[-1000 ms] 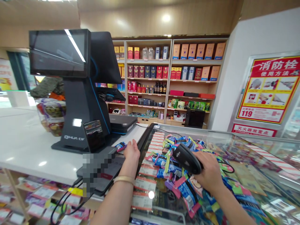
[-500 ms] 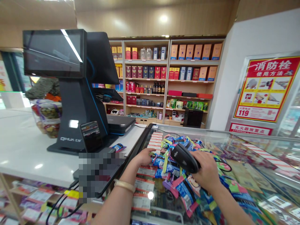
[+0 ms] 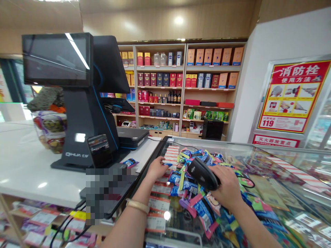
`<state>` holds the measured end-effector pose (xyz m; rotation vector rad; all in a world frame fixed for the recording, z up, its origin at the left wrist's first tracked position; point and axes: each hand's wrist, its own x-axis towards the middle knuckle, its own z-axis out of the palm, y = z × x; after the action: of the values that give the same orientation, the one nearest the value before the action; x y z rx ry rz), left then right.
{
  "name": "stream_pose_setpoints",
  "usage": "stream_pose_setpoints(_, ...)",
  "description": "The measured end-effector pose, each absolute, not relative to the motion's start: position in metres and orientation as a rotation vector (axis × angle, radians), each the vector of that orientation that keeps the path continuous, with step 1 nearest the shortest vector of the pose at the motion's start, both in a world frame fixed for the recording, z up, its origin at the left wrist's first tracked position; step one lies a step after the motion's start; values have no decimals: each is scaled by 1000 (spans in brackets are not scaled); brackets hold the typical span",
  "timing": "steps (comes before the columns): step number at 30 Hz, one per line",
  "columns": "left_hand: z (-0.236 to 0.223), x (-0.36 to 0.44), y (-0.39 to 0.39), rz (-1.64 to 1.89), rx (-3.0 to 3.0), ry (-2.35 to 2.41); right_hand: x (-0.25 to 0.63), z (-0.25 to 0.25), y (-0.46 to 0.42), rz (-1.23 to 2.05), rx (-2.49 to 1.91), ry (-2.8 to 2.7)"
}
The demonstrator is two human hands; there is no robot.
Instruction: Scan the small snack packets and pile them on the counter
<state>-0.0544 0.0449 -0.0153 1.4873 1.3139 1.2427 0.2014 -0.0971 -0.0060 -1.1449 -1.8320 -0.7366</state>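
Note:
My right hand [image 3: 226,186] is wrapped round a black barcode scanner [image 3: 203,174], its head tilted up to the left over a heap of snack packets [image 3: 203,208]. These are small blue, pink and green wrappers piled on a glass display counter [image 3: 183,234]. At the heap's left edge, my left hand [image 3: 157,169] is closed, and a bit of a blue snack packet [image 3: 168,164] shows at its fingertips; the hand hides the rest. Another blue packet [image 3: 130,162] lies apart, on the white counter near the till.
A black till with two screens [image 3: 80,120] stands on the white counter [image 3: 31,165] at left. Bagged goods [image 3: 53,131] sit behind it. Price labels [image 3: 157,206] line the glass. A cable [image 3: 248,181] loops right of the scanner. Stocked shelves [image 3: 160,93] rise behind.
My left hand has lifted slightly and drawn left from the heap, with the blue packet at its fingertips. The right hand and scanner have hardly moved.

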Motion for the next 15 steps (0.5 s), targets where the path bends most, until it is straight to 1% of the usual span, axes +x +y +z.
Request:
stream_pose_setpoints(4, -7, -52, 42, 1291, 1223, 1227, 200, -6, -97, -704, -1171, -1824)
stream_pose_setpoints(15, 16, -37, 19, 1113, 548, 664, 193, -2, -102, -670, -1121, -1857)
